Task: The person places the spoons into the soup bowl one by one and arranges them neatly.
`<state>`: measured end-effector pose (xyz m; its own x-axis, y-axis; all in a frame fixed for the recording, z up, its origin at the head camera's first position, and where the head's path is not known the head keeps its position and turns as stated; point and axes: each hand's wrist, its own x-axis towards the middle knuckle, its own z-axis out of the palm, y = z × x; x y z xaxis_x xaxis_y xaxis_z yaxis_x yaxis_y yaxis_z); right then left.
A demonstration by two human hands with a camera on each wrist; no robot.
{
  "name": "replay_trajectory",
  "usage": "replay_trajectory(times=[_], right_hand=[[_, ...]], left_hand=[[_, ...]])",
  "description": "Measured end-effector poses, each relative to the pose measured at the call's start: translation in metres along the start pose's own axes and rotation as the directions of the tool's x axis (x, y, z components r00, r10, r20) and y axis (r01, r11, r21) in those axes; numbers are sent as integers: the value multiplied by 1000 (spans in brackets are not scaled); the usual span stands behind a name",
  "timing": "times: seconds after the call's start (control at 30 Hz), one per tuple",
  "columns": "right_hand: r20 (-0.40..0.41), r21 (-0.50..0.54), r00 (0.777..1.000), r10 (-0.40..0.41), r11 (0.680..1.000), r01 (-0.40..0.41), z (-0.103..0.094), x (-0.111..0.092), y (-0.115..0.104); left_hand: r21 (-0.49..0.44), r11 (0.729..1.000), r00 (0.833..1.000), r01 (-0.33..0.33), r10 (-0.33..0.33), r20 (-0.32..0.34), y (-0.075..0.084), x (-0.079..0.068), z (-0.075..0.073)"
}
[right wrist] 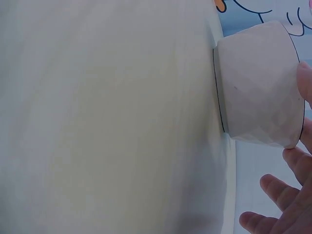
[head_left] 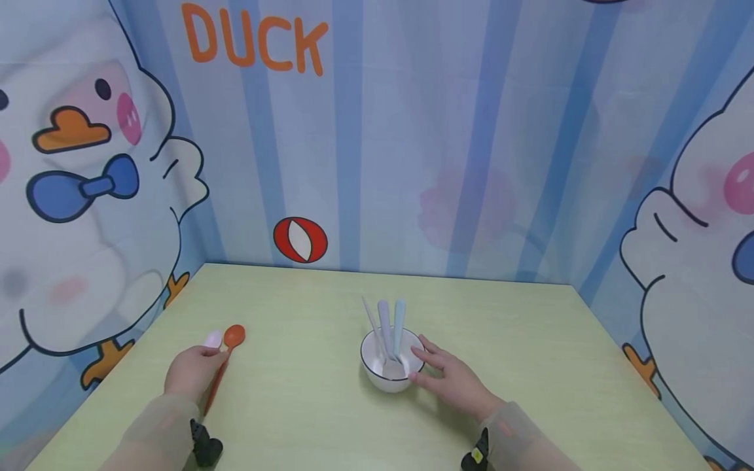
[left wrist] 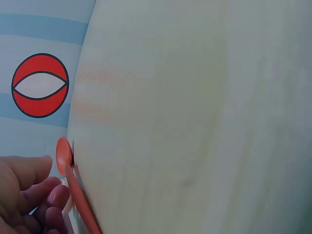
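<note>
At the left, my left hand (head_left: 193,371) hovers with loosely bent fingers over a pink spoon (head_left: 213,339), mostly hidden beneath it. An orange spoon (head_left: 233,336) lies just right of that hand, bowl end away from me; in the left wrist view the orange spoon (left wrist: 80,200) passes beside the fingertips, and a gap shows between thumb and fingers. My right hand (head_left: 453,379) holds the right rim of a white bowl (head_left: 377,378) with a dark edge. Several pale utensils (head_left: 385,320) in purple and blue lean in it, handles up. The bowl (right wrist: 261,87) stands upright.
The pale yellow-green table (head_left: 306,405) carries all these things. A blue-striped curtain (head_left: 400,144) with duck drawings and a red ball print (head_left: 300,240) rises behind the table and along both sides.
</note>
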<state>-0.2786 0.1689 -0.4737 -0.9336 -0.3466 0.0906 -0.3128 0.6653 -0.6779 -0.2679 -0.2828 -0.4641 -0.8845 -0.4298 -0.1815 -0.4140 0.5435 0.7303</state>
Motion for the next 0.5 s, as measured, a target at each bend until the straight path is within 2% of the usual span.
replay_trajectory(times=[0.2, 0.37, 0.5], right_hand=[[3, 17, 1000, -5, 1000, 4, -1, -1, -2], [-1, 5, 1000, -7, 1000, 7, 0, -1, -2], [-2, 4, 1000, -1, 1000, 1, 0, -1, -1]], left_hand=[[106, 994, 999, -40, 39, 4, -1, 2, 2], [121, 992, 999, -46, 46, 7, -1, 2, 5], [147, 986, 997, -79, 76, 26, 2, 2, 8]])
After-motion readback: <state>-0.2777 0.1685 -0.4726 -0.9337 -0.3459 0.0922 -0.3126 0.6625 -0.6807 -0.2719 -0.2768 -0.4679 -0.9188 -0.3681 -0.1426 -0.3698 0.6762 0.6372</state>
